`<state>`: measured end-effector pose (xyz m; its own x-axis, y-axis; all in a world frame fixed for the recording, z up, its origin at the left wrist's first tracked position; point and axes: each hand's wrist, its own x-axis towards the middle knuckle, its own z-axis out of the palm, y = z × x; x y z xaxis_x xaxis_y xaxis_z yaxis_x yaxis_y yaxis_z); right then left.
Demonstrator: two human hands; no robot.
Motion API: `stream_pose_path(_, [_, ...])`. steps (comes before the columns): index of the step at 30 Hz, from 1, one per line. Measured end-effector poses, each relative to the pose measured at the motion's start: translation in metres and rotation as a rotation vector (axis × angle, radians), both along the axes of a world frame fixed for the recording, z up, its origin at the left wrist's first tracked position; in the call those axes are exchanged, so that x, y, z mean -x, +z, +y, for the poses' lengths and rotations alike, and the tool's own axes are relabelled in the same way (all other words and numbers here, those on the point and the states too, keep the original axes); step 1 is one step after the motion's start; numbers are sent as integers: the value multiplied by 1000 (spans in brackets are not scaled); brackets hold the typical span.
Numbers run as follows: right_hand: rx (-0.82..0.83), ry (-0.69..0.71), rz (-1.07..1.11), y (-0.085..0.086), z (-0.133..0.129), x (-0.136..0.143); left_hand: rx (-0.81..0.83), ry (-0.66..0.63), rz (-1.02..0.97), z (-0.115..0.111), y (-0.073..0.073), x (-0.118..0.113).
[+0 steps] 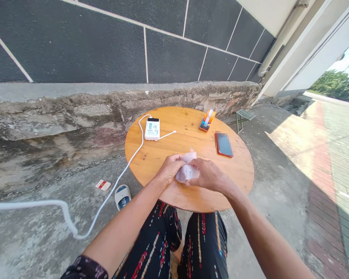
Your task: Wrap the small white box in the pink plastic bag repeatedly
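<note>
Between my hands, over the near part of the round wooden table [168, 116], is a small bundle of crinkled, see-through plastic wrap [187, 173]. What lies inside the wrap, if anything, I cannot make out. My left hand [172, 167] pinches its left side with thumb and fingers. On the right side, my right hand [206, 173] has its fingers curled round the same bundle. A loose flap of the plastic sticks up past the fingertips.
A white power bank [152, 129] with a white cable [140, 144] lies at the table's back left. At the back right are an orange tape dispenser [208, 119] and a red-edged phone [223, 144]. A folding stool [244, 116] stands beyond. A slipper [122, 197] is on the floor.
</note>
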<state>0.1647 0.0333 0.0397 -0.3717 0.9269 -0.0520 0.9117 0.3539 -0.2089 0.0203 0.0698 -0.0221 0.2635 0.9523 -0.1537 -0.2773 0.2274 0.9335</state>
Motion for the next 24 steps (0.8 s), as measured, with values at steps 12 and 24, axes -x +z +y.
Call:
stream_pose_path(12, [-89,-67,144,-4,-5,-7,-68,-196,-131,-8,4,10])
stream_pose_path(24, [-7,-206,909,-41,-18,-20,-44,-248,-236,-16,-2,14])
